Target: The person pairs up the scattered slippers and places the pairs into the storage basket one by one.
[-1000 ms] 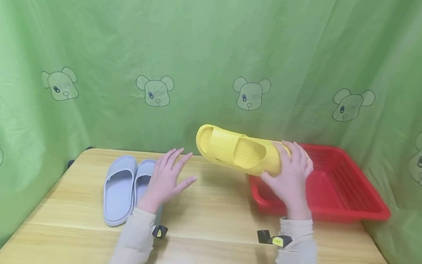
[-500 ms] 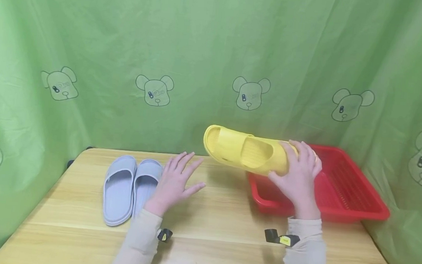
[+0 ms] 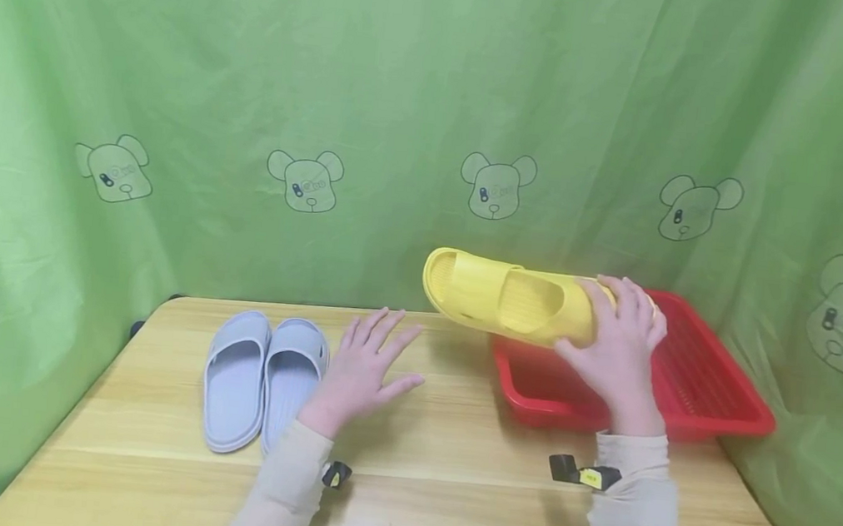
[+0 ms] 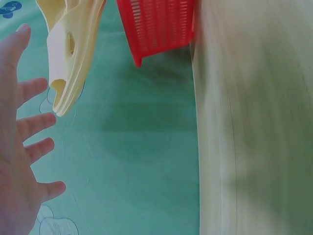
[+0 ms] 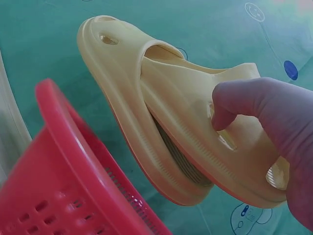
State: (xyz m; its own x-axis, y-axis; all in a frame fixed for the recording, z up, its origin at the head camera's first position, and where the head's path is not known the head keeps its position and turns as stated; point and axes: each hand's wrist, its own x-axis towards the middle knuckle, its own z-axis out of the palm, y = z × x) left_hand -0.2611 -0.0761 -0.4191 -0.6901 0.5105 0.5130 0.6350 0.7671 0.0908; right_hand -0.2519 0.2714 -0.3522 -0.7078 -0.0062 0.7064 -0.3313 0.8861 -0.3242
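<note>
My right hand (image 3: 621, 347) grips a pair of yellow slippers (image 3: 475, 293) by one end, holding them sideways in the air. In the right wrist view one yellow slipper (image 5: 195, 127) is tucked into the strap opening of the other (image 5: 110, 68), and the thumb presses on its strap. The slippers overlap the left part of a red plastic basket (image 3: 716, 426) in the head view. My left hand (image 3: 362, 379) hovers over the table, fingers spread and holding nothing, left of the slippers' free end.
A pair of pale grey-blue slippers (image 3: 233, 389) stands side by side on the left of the wooden table (image 3: 444, 516). My left forearm partly covers the right one. Green curtains (image 3: 408, 70) with bear-head prints surround the table at the back and sides.
My right hand has carried the yellow slippers steadily to the right, further over the basket. The left hand has drifted right as well, uncovering more of the right grey-blue slipper.
</note>
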